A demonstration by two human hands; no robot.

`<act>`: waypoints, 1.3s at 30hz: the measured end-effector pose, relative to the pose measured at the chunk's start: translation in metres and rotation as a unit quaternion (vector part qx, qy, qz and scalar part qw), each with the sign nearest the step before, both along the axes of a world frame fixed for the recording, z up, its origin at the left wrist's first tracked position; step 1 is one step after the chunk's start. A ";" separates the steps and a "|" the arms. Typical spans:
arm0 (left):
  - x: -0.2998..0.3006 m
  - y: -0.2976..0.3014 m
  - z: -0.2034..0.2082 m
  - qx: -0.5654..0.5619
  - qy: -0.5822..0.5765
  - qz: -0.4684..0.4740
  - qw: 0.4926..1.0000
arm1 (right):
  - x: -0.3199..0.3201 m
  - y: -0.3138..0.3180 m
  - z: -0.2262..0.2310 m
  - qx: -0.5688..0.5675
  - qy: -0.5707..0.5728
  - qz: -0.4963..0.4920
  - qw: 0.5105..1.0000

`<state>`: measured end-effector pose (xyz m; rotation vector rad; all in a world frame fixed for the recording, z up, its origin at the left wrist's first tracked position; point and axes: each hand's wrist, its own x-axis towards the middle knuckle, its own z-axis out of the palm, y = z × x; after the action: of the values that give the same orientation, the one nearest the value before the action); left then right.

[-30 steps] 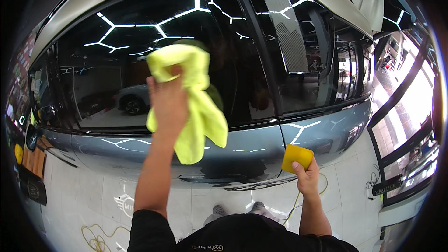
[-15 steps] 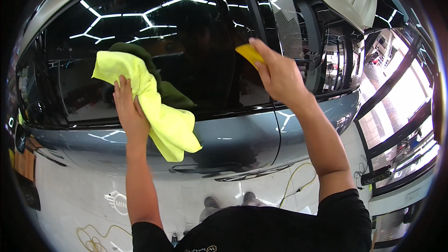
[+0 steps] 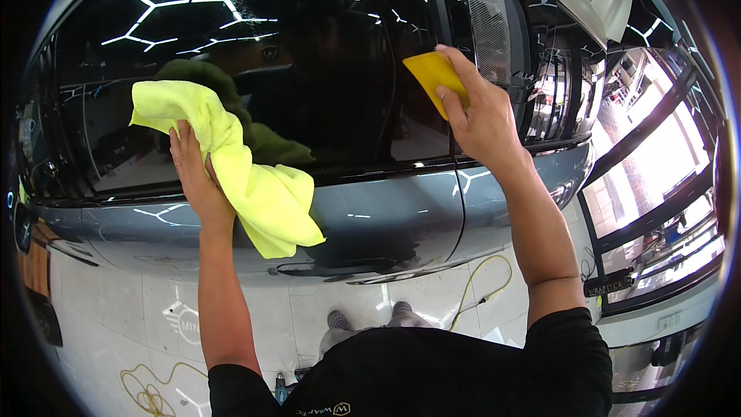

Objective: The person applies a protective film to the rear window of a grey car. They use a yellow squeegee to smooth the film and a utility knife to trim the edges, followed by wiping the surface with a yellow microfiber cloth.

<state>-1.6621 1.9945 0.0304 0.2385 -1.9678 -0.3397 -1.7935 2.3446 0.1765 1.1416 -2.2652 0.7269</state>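
Note:
A bright yellow-green microfibre cloth (image 3: 266, 185) hangs in loose folds in front of the dark side window (image 3: 332, 100) of a grey-blue car. My left hand (image 3: 202, 181) holds the cloth near its upper part, with the fingers stretched along its left edge and the thumb hidden behind a fold. In my right hand (image 3: 486, 120) a flat yellow squeegee card (image 3: 436, 81) is gripped between thumb and fingers, tilted near the dark upright pillar between the windows. Whether the card touches the glass, I cannot tell. The window mirrors the cloth and the ceiling lights.
Below the window runs the car's grey-blue door panel (image 3: 386, 212). A yellow cable (image 3: 505, 282) lies on the pale tiled floor (image 3: 262, 301) at right, and another coiled cable (image 3: 150, 394) at lower left. A blue-and-black tool (image 3: 281, 388) shows beside my body. Glass doors stand at right.
My right hand has moved slightly right, and the squeegee card now shows more of its flat face. My left hand and the cloth have shifted a little left. The view has moved slightly.

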 end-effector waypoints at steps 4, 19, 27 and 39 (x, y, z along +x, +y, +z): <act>0.000 -0.006 -0.003 -0.023 0.005 0.011 1.000 | 0.001 0.000 -0.001 0.030 0.025 -0.009 0.999; -0.003 -0.001 -0.001 -0.014 0.035 0.002 0.999 | -0.008 0.000 -0.002 0.006 0.021 -0.009 1.000; -0.001 -0.005 -0.004 -0.025 0.009 0.017 1.000 | -0.007 0.000 -0.003 0.006 0.023 -0.002 1.000; -0.001 -0.008 -0.006 -0.024 0.017 0.019 0.999 | -0.001 0.000 -0.019 -0.042 -0.038 -0.021 0.998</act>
<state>-1.6635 1.9867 0.0247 0.2375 -1.9340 -0.2710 -1.7948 2.3444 0.1576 1.0409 -2.2917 0.8535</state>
